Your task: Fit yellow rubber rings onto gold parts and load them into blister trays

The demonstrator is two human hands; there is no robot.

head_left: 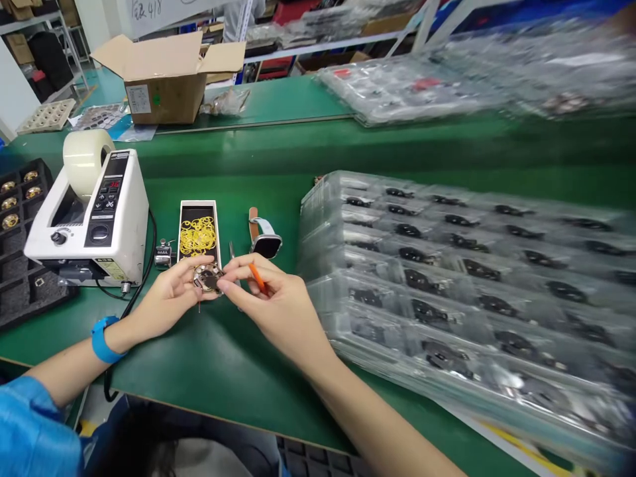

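A round watch case [209,281] with a gold-coloured rim and dark inner parts is gripped at its left side by my left hand [171,295]. A thin reddish wire hangs from its lower edge. My right hand [275,298] is closed, with thumb and index fingertips at the case's right edge. An orange-handled tool [258,278] lies between the fingers of that hand; its working end is hidden. Just beyond my hands stands a white box [215,228] of yellow rings [197,236]. A smartwatch [267,245] with a pale strap lies on the green table behind my right hand.
A white tape dispenser [124,218] and small metal counter [163,254] are at left, beside a black foam tray [22,291] of gold parts. Stacked clear plastic trays [342,291] of dark parts fill the right. A cardboard box [166,99] sits at the back.
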